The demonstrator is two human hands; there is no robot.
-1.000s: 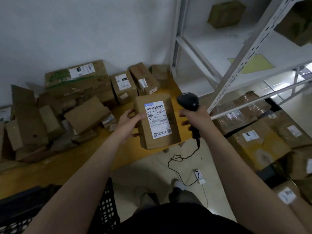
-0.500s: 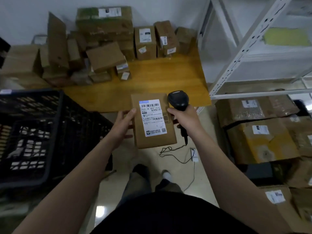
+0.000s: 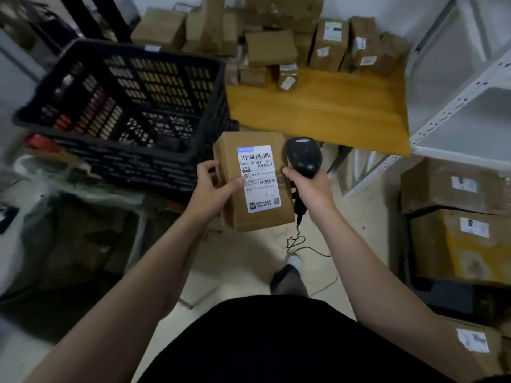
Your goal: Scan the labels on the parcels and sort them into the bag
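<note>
One parcel [image 3: 258,186] in curled left grip [image 3: 213,189]

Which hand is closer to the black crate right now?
Left. The left hand, gripping the parcel, is beside the black crate near its right front corner; the right hand, holding the scanner, is farther right, beyond the parcel.

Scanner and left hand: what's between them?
In the head view, a cardboard parcel held by the left hand lies between it and the barcode scanner, shipping label facing up.
</note>
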